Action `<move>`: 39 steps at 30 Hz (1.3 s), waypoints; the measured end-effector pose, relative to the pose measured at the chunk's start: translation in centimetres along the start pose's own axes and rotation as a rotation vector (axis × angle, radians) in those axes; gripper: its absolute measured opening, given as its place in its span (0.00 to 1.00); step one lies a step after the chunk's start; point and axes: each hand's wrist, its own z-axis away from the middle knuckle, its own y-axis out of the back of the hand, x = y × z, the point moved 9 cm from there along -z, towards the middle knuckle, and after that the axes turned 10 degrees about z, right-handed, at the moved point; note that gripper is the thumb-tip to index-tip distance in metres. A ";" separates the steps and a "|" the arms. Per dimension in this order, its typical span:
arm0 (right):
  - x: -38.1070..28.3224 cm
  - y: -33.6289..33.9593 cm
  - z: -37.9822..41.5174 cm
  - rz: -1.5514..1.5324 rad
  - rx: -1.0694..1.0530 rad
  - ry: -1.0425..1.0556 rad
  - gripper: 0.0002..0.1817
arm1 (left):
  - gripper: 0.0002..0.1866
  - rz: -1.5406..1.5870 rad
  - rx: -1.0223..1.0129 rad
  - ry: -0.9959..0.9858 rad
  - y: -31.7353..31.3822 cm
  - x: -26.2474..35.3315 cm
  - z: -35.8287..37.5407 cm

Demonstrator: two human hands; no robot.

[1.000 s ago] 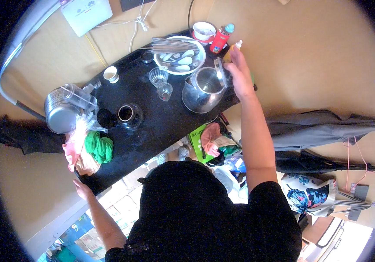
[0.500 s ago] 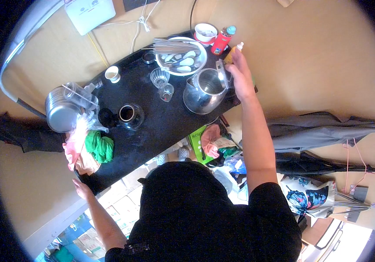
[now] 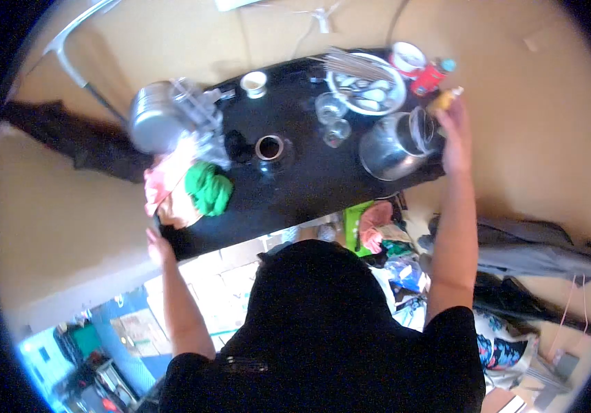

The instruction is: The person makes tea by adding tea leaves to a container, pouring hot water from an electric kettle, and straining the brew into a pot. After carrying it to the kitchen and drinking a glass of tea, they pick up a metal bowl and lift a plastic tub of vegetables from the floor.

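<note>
My left hand point(image 3: 159, 246) is at the left end of the black table point(image 3: 257, 227), by its corner, fingers pointing up and looking stretched. Just above it lie a pink cloth point(image 3: 164, 180) and a green cloth point(image 3: 209, 189). At the table's right end, my right hand point(image 3: 455, 127) is raised beside a shiny metal kettle point(image 3: 386, 155), whose lid point(image 3: 421, 129) stands up. Its fingers overlap a small yellow bottle point(image 3: 441, 102) with a white tip. Motion blur hides whether they grip the bottle, the lid or the table edge.
A dark glass jar point(image 3: 269, 149), a paper cup point(image 3: 254, 84) and clear glasses point(image 3: 330, 109) stand on the table. At the back are a white basin point(image 3: 400, 96) of spoons and chopsticks and a red bottle point(image 3: 428, 79). Stacked metal pans point(image 3: 154, 120) sit left; clothes point(image 3: 536, 244) hang right.
The view has turned and swung left, so the table and its things appear further right and more level. Both hands stay near the same table ends. The kettle lid remains raised.
</note>
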 end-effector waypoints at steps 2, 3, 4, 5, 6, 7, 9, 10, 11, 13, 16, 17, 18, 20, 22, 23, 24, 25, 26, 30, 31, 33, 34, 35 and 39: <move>-1.2 -0.1 0.7 -0.090 -0.001 0.035 0.44 | 0.41 0.443 0.011 0.443 4.2 2.7 2.7; -0.9 0.2 0.9 -0.115 0.034 0.041 0.41 | 0.41 0.482 0.059 0.383 4.4 2.9 2.6; -0.8 0.4 1.1 -0.168 0.041 0.062 0.40 | 0.40 0.522 0.103 0.319 4.5 3.1 2.5; -0.8 0.6 1.3 -0.218 0.049 0.082 0.39 | 0.40 0.538 0.109 0.290 4.7 3.3 2.6; -0.7 1.0 1.4 -0.267 0.060 0.102 0.38 | 0.40 0.537 0.115 0.288 4.9 3.4 2.6; -0.8 1.3 1.4 -0.251 0.022 0.180 0.38 | 0.39 0.536 0.120 0.284 5.1 3.5 2.7; -2.3 2.1 3.1 -0.375 0.128 0.250 0.37 | 0.37 0.447 0.105 0.288 4.9 2.9 2.6; -3.3 3.2 4.0 -0.417 0.194 0.292 0.36 | 0.36 0.367 0.073 0.287 3.9 2.2 2.0; -3.1 4.1 4.5 -0.405 0.208 0.296 0.36 | 0.29 0.222 0.044 0.171 1.7 0.7 0.9; -1.7 5.8 5.6 -0.315 0.294 0.270 0.36 | 0.24 -0.016 0.113 -0.151 -1.1 -0.9 -0.4; 2.3 7.4 6.4 -0.191 0.331 0.062 0.32 | 0.28 0.001 -0.007 -0.012 -0.9 -1.1 -1.1; 3.4 7.6 6.8 -0.122 0.312 0.029 0.31 | 0.34 0.173 -0.014 0.107 0.1 -0.8 -0.5; 4.3 7.5 7.2 -0.059 0.289 -0.005 0.30 | 0.40 0.304 -0.001 0.140 0.7 -0.3 -0.1; 5.6 6.6 7.6 0.054 0.231 -0.076 0.28 | 0.42 0.409 0.009 0.174 1.2 0.0 -0.2; 6.2 5.9 8.4 0.077 0.190 -0.086 0.28 | 0.42 0.404 -0.026 0.220 1.0 -0.1 -0.4; 6.5 5.8 8.7 0.123 0.199 -0.032 0.25 | 0.42 0.400 -0.043 0.244 0.9 -0.2 -0.3; 8.2 5.9 9.1 0.087 0.231 -0.093 0.24 | 0.42 0.407 -0.012 0.219 1.1 0.0 -0.4; 9.9 6.0 9.3 0.049 0.263 -0.154 0.24 | 0.42 0.414 0.021 0.194 1.3 0.3 -0.3; 11.6 6.3 9.7 0.009 0.293 -0.214 0.24 | 0.42 0.421 0.054 0.170 1.5 0.3 -0.3; 18.5 3.2 12.3 -0.428 0.339 -0.641 0.35 | 0.42 0.392 0.071 0.142 0.4 -1.1 -1.3; 19.5 2.2 12.7 -0.436 0.257 -0.694 0.42 | 0.42 0.375 0.071 0.155 1.0 -0.6 -0.8; 20.0 1.1 13.0 -0.530 0.229 -0.732 0.45 | 0.42 0.349 0.067 0.180 1.6 0.0 0.1; 20.3 0.6 13.1 -0.578 0.212 -0.752 0.47 | 0.42 0.337 0.065 0.190 1.8 0.3 0.4; 21.1 0.2 12.8 -0.614 0.168 -0.739 0.51 | 0.42 0.325 0.062 0.201 2.1 0.6 0.6; 20.4 -0.4 12.0 -0.714 0.170 -0.750 0.50 | 0.41 0.326 0.065 0.195 2.9 2.1 2.0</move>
